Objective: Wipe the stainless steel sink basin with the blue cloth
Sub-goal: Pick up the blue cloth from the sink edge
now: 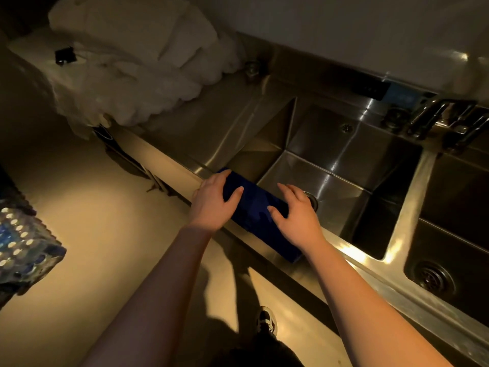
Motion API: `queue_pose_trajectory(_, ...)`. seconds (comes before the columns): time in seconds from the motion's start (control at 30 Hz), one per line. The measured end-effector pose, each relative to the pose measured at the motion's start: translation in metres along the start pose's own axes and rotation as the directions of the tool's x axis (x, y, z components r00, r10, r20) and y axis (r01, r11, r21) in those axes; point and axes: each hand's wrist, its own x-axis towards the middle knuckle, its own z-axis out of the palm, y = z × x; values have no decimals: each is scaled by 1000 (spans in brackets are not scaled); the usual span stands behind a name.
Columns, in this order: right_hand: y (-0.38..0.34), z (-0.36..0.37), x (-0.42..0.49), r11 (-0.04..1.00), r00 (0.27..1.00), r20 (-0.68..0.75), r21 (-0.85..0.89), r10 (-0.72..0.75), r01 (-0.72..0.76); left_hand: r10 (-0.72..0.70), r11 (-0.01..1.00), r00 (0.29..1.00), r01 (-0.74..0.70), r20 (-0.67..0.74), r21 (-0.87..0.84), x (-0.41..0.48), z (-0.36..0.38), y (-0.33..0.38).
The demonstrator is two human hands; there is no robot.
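Note:
A dark blue cloth (255, 207), folded into a long strip, lies draped over the front rim of the stainless steel sink basin (330, 165). My left hand (214, 202) rests on its left end with the thumb spread over the fabric. My right hand (296, 213) lies flat on the cloth's right part, fingers apart and reaching over the basin. The basin's drain (312, 200) shows just past my right fingertips. Neither hand has its fingers curled around the cloth.
A second basin (449, 234) with its own drain lies to the right, past a steel divider. Faucet handles (444, 123) stand at the back right. White folded towels (137, 62) are piled on the drainboard at the left. A pack of bottles (23, 239) sits on the floor.

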Motion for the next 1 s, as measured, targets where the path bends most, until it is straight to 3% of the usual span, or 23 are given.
queue_pose_trajectory(0.2,3,3,20,1000,999,35,-21,-3,4,103,983,989,-117,102,142,31,18,-1)
queue_pose_trajectory(0.33,9,7,20,998,997,68,-62,20,-16,198,962,953,-234,229,143,42,17,-16)
queue_pose_trajectory(0.53,16,16,8,987,995,77,-155,60,-47,293,897,823,-413,486,159,73,8,-36)
queue_pose_trajectory(0.83,8,39,-1,949,984,-6,-261,179,-174,338,791,648,-588,683,166,99,15,-53)
queue_pose_trajectory(1.0,2,48,-6,940,977,-37,-267,210,-212,329,773,666,-597,670,214,88,20,-59)
